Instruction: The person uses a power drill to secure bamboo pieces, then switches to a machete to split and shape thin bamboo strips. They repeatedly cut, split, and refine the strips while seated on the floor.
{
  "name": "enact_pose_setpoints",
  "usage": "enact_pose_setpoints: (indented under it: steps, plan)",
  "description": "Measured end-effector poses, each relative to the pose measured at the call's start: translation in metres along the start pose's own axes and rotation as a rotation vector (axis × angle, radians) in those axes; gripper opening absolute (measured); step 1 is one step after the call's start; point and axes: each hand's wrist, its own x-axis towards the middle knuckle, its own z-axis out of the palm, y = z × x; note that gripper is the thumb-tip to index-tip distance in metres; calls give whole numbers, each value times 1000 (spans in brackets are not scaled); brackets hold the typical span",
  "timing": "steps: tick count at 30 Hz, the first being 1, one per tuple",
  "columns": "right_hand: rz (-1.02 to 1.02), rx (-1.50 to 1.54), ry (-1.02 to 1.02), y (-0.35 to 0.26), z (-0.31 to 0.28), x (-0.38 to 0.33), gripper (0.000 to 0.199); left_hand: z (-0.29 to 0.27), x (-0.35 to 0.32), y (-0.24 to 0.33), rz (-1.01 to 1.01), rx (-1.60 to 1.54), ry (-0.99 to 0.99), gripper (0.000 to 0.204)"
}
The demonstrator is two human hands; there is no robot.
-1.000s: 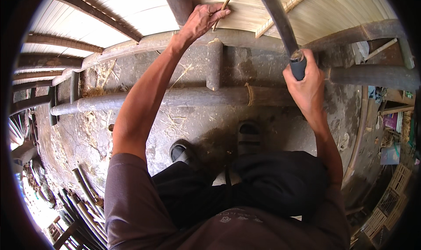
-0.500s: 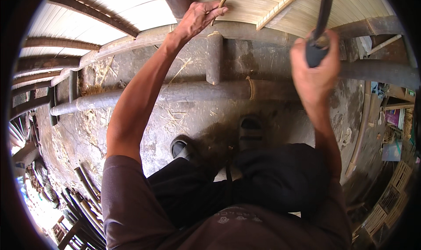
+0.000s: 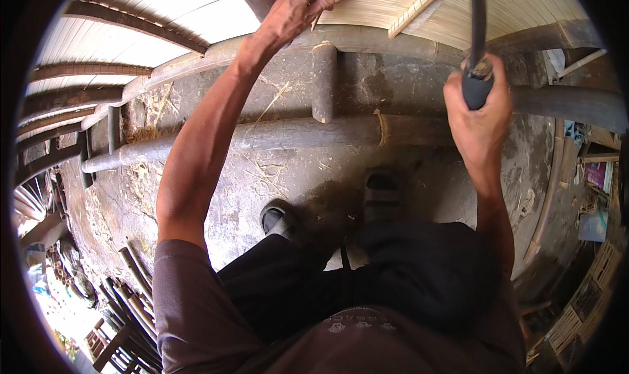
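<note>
Gripping stick (image 3: 317, 20), dark tool (image 3: 479, 39), both tops cut off

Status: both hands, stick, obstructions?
Left hand pinching thin stick. Right hand gripping dark-handled tool, far end out of frame. Bamboo rail near stick's lower tip, contact unclear.

floor (image 3: 429, 190): stained; seen both sides of bamboo pole (image 3: 275, 135)
straw scraps (image 3: 270, 172): strewn on flr, both sides of pole
sandals (image 3: 382, 196): planted on flr, nr side
</note>
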Motion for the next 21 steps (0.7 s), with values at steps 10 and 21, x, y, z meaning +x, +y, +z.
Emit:
enact_pose_setpoints:
  steps: [10, 21]
  plan:
    - [19, 33, -147, -1, 5, -12, 26, 8, -12, -18, 5, 77, 20, 31]
    - [-32, -348, -349, 46, 39, -15, 36, 12, -20, -14, 112, 28, 156, 27]
